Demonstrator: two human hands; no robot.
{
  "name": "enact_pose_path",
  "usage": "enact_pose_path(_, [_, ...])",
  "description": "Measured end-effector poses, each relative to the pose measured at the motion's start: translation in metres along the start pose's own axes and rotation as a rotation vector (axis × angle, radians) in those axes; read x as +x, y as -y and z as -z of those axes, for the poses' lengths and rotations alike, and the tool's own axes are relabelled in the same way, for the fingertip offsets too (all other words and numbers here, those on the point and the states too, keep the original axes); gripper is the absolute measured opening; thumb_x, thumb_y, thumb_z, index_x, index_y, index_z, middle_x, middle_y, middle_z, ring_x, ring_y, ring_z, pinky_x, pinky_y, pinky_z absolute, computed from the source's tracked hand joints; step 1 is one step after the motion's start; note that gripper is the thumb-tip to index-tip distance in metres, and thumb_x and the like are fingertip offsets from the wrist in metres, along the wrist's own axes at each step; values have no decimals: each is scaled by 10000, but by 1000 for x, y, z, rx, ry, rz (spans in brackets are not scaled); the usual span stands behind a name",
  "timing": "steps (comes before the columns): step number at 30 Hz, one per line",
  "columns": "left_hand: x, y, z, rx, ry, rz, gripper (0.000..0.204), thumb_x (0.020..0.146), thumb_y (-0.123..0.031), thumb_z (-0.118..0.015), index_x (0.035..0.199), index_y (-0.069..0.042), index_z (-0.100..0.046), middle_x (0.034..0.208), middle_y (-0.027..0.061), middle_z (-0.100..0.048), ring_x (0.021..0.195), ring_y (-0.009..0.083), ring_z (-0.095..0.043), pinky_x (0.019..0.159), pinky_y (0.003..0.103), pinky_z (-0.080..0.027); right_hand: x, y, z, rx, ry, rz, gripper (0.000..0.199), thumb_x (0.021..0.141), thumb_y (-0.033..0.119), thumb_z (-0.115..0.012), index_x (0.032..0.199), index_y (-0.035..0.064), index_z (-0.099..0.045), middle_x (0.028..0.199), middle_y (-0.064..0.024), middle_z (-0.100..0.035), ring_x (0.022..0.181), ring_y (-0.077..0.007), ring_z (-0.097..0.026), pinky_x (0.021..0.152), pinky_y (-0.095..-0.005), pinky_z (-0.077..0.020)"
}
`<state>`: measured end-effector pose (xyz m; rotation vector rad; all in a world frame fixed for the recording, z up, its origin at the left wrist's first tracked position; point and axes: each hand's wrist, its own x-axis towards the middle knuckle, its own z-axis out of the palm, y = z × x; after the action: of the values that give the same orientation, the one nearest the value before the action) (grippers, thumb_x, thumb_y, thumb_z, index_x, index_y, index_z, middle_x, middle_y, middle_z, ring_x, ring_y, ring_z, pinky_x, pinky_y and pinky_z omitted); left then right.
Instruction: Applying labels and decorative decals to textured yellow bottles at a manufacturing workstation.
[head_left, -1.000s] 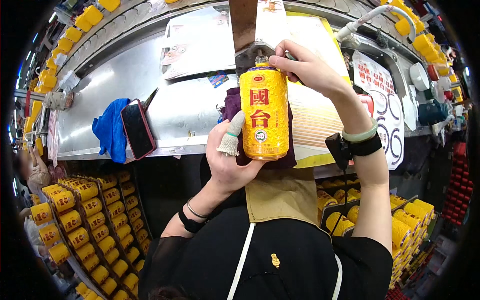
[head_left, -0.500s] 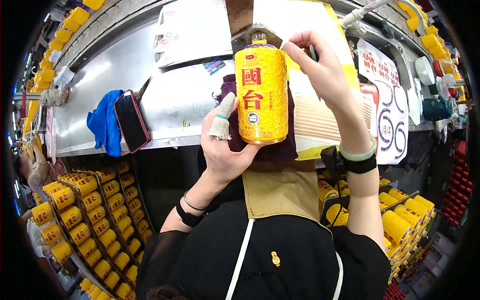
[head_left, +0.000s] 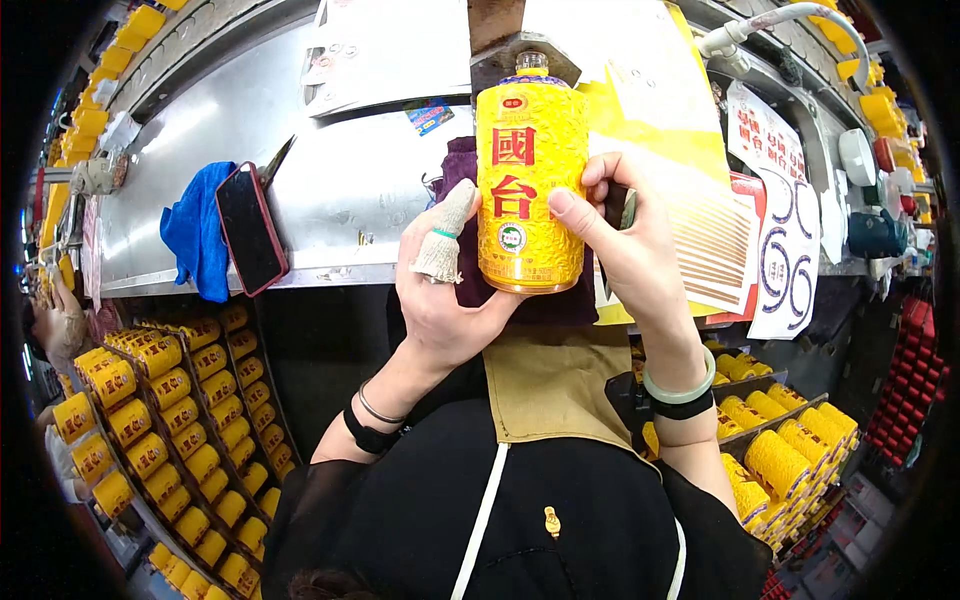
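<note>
A yellow embossed bottle (head_left: 535,185) with red lettering and a round green-and-white badge lies before me, its clear neck pointing away. My left hand (head_left: 440,290) grips it at the lower left, the thumb under its base. A knitted finger cot (head_left: 440,245) with a green band covers one finger of that hand. At the bottle's right side is my right hand (head_left: 635,235), the thumb pressed on the yellow surface and the fingers curled. A thin dark blade-like tool (head_left: 627,211) sits among those fingers, partly hidden. Purple cloth (head_left: 462,160) shows under the bottle.
To the left are a phone (head_left: 250,230) and a blue cloth (head_left: 195,240) on the metal bench (head_left: 175,140). White papers (head_left: 390,50) lie further back, with striped sticker sheets (head_left: 705,240) at the right. Racks of yellow bottles (head_left: 180,410) stand below on both sides.
My right hand has come down from beside the bottle's shoulder to its lower right side, and the thumb now touches it. My left hand keeps its grip.
</note>
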<state>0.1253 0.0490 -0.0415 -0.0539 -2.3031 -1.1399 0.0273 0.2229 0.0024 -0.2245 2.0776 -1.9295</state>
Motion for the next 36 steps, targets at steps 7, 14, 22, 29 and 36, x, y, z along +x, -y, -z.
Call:
enact_pose_path(7, [2, -2, 4, 9, 38, -16, 896, 678, -115, -950, 1431, 74, -503, 1310, 199, -638, 1180, 311, -652, 1040, 407, -497, -1, 2, 4, -30, 37, 13, 357, 849, 185, -869, 1053, 68, -600, 913, 46, -483, 779, -47, -421, 700, -198, -403])
enact_pose_path(14, [2, 0, 1, -10, -3, 1, 874, 624, -179, -973, 1365, 64, -580, 1278, 190, -659, 1162, 339, -639, 1020, 414, -502, -2, -1, 6, 58, 75, -38, 392, 846, 184, -877, 1093, 54, -601, 935, 37, -480, 805, -53, -432, 720, -198, -414])
enact_pose_path(22, [2, -1, 1, -25, 6, 3, 869, 629, -174, -971, 1368, 60, -578, 1285, 188, -659, 1172, 336, -636, 1028, 416, -499, 1, -2, 5, 20, 25, -14, 336, 867, 190, -859, 1047, 56, -609, 920, 36, -497, 789, -49, -433, 709, -187, -408])
enact_pose_path(29, [3, -2, 0, -45, -8, 15, 883, 624, -176, -979, 1369, 71, -574, 1270, 191, -657, 1158, 338, -645, 1023, 419, -504, 4, 4, 0, 86, 28, -61, 260, 920, 190, -813, 951, 80, -579, 849, 69, -476, 749, -25, -406, 641, -189, -351])
enact_pose_path(36, [6, -1, 3, -53, 13, -14, 889, 625, -170, -982, 1375, 71, -569, 1266, 190, -657, 1151, 337, -644, 1012, 415, -506, 11, 32, 24, -336, -32, 422, 327, 963, -38, -614, 1276, -14, -521, 1201, -100, -559, 1103, -141, -554, 1005, -277, -445])
